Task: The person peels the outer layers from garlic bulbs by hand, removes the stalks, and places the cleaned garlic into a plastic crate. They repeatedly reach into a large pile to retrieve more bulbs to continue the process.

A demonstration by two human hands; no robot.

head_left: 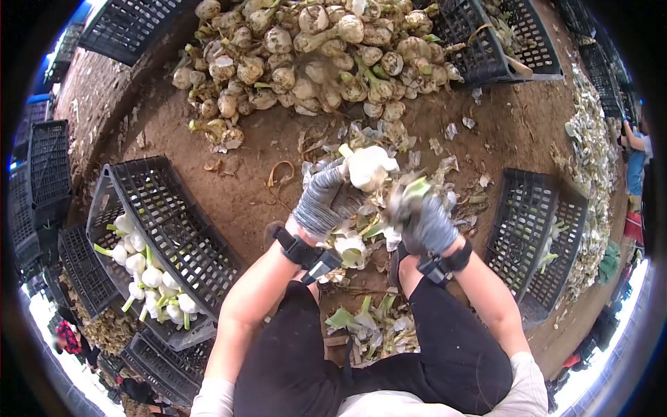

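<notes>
My left hand [323, 205], in a grey knit glove, is closed around a white garlic bulb [370, 169] with a short cut stem. To its right, my right hand [424, 222], gloved too, is blurred by motion. Its fingers look curled on a pale green strip of garlic peel [417, 187]; whether they hold a tool as well is hidden. Peeled-off skins [351, 250] lie on the ground under and between my hands. Ahead is a large heap of unpeeled, dirt-covered garlic bulbs [313, 55].
A tilted black crate [167, 229] at left holds clean white garlic bulbs [149, 278]. Another black crate [521, 229] stands at right with a few stems in it. A further crate [479, 42] borders the heap. Skins [590, 160] are piled at far right, near another person [636, 156].
</notes>
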